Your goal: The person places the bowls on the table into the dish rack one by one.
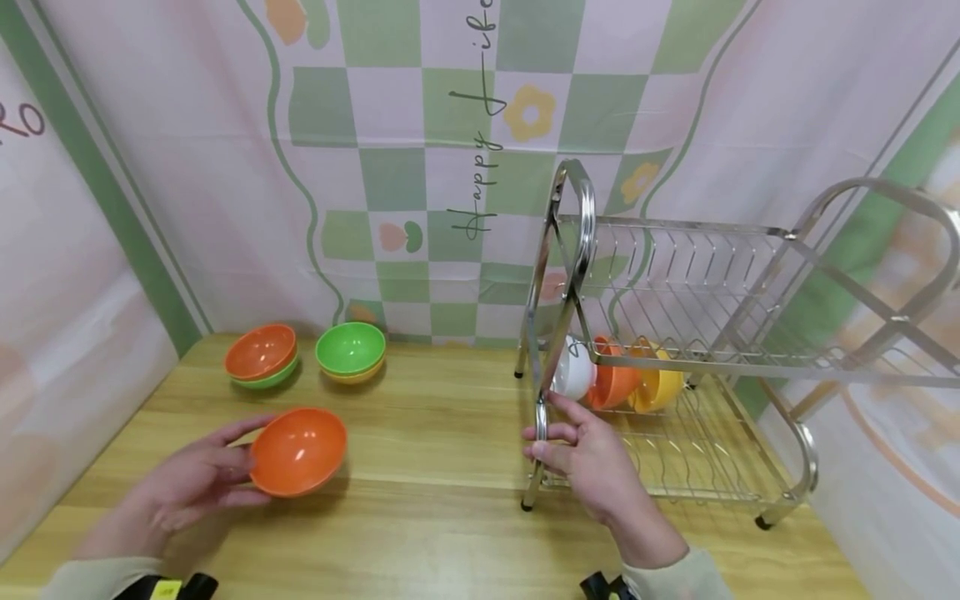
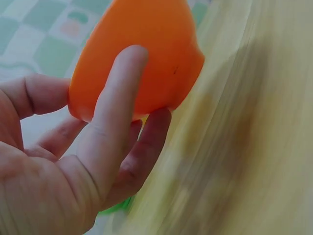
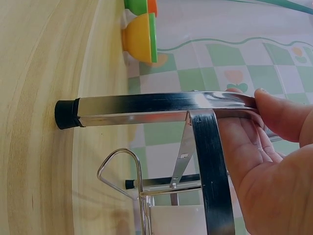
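An orange bowl (image 1: 300, 454) is held in my left hand (image 1: 198, 479), a little above the table and tilted. In the left wrist view the thumb lies along the outside of the orange bowl (image 2: 151, 63) and other fingers bend around its edge. My right hand (image 1: 596, 467) grips the near left upright of a two-tier metal dish rack (image 1: 750, 368). The right wrist view shows thumb and fingers around the metal upright (image 3: 146, 104). On the lower tier a white bowl (image 1: 574, 371), an orange bowl (image 1: 611, 383) and a yellow bowl (image 1: 662, 385) stand on edge in a row.
On the table (image 1: 442, 433), at the back left, an orange bowl (image 1: 258, 352) sits in a green one (image 1: 266, 380). Beside it a green bowl (image 1: 350, 348) sits in a yellow one (image 1: 356, 377). A checkered curtain (image 1: 457, 183) hangs behind.
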Tool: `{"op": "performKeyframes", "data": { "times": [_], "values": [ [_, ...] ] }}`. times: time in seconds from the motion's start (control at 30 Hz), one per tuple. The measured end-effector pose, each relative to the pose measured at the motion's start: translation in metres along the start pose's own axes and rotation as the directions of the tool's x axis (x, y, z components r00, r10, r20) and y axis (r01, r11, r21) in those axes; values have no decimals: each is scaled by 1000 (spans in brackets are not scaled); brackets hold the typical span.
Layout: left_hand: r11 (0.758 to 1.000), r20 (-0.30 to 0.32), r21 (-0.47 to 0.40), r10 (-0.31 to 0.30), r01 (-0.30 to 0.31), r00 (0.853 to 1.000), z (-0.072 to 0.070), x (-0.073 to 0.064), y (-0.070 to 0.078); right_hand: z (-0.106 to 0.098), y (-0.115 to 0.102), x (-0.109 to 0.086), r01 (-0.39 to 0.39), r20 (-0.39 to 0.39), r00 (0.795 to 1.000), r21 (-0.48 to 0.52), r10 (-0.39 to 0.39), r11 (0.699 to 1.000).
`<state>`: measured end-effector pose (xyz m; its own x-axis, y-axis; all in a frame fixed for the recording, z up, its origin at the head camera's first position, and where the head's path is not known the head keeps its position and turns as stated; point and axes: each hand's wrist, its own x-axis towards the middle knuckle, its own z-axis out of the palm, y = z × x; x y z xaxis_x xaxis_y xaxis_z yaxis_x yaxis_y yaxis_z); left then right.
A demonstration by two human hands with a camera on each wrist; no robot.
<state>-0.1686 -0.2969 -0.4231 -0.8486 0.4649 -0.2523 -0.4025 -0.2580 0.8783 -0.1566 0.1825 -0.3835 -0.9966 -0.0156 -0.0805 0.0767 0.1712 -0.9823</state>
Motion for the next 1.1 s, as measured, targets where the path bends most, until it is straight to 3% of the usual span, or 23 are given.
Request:
{"op": "performKeyframes", "data": {
  "times": [0.57,0.97,1.1],
  "values": [
    [998,-11,40,38,-38,999,76,15,-14,0,0,-1,-5,-5,1000,-26,5,1000],
    [998,-26,48,49,-48,998,105,19,-18,0,0,-1,-26,-16,1000,-46,25,999],
    [998,-24,35,46,-45,999,110,20,-20,0,-2,-2,-19,2,1000,-111,20,994]
  ]
}}
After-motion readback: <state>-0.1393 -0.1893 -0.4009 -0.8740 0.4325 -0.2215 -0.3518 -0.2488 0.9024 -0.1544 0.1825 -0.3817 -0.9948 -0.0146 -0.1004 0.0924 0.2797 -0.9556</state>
